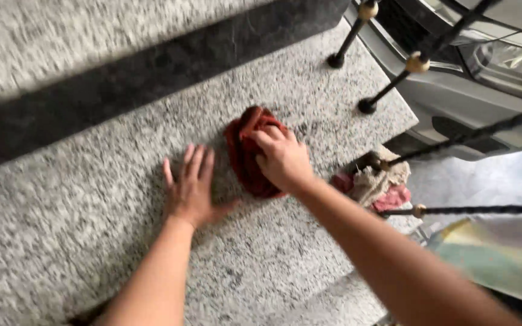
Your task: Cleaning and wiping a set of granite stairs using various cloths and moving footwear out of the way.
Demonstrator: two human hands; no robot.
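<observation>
Here the right hand (pixel 282 158) lay on top of a crumpled dark red cloth (pixel 246 151), fingers curled and pressing it down onto the speckled granite step (pixel 92 241). Just left of the cloth, the left hand (pixel 191 187) rested flat on the stone, fingers spread, holding nothing. A dark stone band (pixel 122 84) ran across the far side. To the right stood black railing posts (pixel 388 90) with a bundle of pale and pink rags (pixel 382 184) at their base, and beyond them a grey car (pixel 484 78).
</observation>
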